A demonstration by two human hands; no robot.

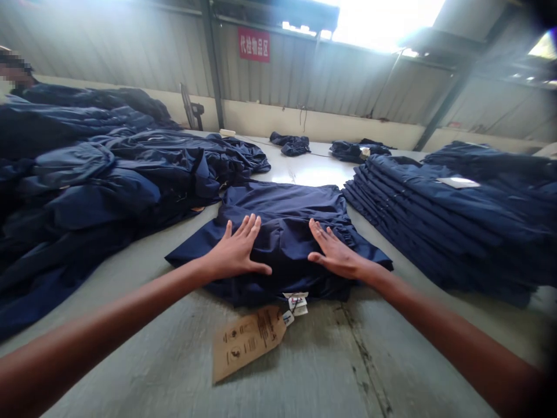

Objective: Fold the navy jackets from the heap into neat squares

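Observation:
A navy blue garment (282,203) lies partly folded on the table in front of me, its lower corners spread to both sides. My left hand (235,249) is open over its left half, fingers stretched out and palm down. On the right half, my right hand (333,252) also lies flat and open. Both hands appear to touch the cloth. From the near edge of the garment hangs a brown cardboard tag (248,342), resting on the table beside a small white label (298,302).
Loose navy garments (108,180) are heaped on the left. A tall stack of folded garments (418,215) stands on the right, with white paper (458,182) on top. Small dark bundles (290,143) lie toward the back of the table (174,360). A person's head (15,69) shows far left.

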